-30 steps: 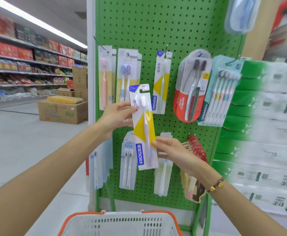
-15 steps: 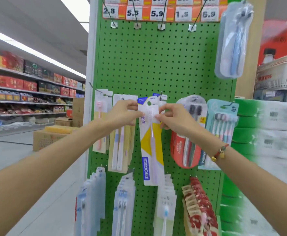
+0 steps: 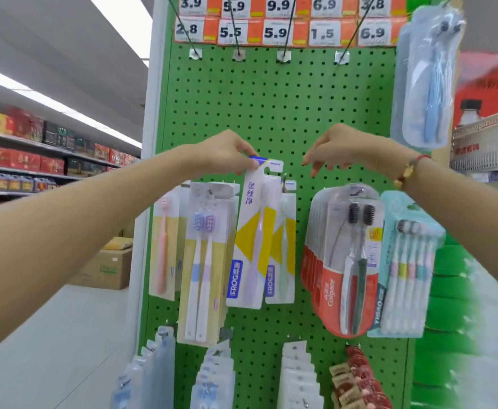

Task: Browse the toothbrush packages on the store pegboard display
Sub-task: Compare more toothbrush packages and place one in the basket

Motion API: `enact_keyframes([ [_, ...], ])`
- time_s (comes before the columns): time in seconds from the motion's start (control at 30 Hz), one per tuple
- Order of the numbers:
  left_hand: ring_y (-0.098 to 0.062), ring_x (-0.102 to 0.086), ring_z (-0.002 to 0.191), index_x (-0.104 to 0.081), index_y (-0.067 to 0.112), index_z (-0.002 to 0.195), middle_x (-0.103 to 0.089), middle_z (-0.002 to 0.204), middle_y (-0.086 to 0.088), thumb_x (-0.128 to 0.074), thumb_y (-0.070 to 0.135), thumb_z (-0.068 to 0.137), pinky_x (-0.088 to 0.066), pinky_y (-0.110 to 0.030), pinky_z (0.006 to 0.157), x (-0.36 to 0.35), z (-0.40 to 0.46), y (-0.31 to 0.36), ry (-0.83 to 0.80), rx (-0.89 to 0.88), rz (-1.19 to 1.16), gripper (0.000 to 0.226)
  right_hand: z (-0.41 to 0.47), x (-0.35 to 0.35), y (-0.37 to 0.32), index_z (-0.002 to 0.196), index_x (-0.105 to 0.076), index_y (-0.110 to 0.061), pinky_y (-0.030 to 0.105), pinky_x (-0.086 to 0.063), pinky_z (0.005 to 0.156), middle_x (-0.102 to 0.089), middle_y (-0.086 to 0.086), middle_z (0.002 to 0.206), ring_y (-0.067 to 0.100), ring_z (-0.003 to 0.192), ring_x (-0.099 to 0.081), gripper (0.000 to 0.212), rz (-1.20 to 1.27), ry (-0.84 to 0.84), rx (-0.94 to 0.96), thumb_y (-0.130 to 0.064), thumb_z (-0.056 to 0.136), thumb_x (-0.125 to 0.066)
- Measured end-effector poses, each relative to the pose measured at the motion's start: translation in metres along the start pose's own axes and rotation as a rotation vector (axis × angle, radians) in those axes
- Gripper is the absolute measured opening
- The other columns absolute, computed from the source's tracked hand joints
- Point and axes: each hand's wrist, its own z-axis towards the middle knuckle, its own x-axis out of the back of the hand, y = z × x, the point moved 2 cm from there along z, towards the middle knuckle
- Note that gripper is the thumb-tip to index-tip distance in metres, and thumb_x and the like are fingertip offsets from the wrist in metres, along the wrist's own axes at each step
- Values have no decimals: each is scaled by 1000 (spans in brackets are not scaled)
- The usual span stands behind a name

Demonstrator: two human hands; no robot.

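Green pegboard [image 3: 271, 113] fills the aisle end, hung with toothbrush packs. At centre, the yellow-and-white pack [image 3: 252, 240] hangs tilted; left hand [image 3: 227, 154] pinches its top tab. Right hand [image 3: 342, 152] hovers apart, fingers loose. Light, stiff card, probably; hold near the hang hole.

Bare green pegboard [image 3: 271, 113] above the hanging toothbrush packages [image 3: 250, 246]; price-tag hooks [image 3: 283, 56] overhead
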Motion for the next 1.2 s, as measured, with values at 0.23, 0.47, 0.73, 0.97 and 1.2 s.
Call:
enact_keyframes([
  [0.23,-16,-47,92,-65,10,119,-58,107,-5,-56,15,96,-36,-26,79,-7,32,5,-49,102,188,26,29,-31,-2,133,-55,-18,31,-44,89,-55,-2,107,19,102,-58,36,-189,-236,-12,-14,97,-54],
  [0.47,-18,-51,97,-66,12,119,-63,121,-6,-60,13,93,-39,-27,85,-23,57,-9,-10,143,258,27,37,-47,10,118,-65,-16,35,-43,98,-63,-14,75,6,74,-64,26,-62,-229,-34,-14,91,-65],
  [0.73,-23,-48,121,-63,12,123,-55,134,-8,-60,16,94,-34,-29,88,-32,71,-7,-23,175,201,30,37,-36,14,115,-67,-21,35,-45,94,-66,-13,83,5,76,-64,22,-21,-271,-39,-17,94,-62],
  [0.97,-23,-55,109,-61,6,124,-61,125,-9,-54,11,96,-41,-29,86,-26,78,-11,50,192,264,29,36,-37,5,118,-64,-19,31,-47,86,-66,-10,81,5,75,-63,26,-45,-238,5,-14,91,-65],
  [1.2,-19,-55,94,-67,21,113,-64,106,0,-59,19,93,-42,-30,74,-42,84,-4,50,102,416,22,29,-26,1,96,-64,-27,32,-49,89,-68,-10,81,6,76,-66,13,-29,-308,-20,-14,92,-64],
])
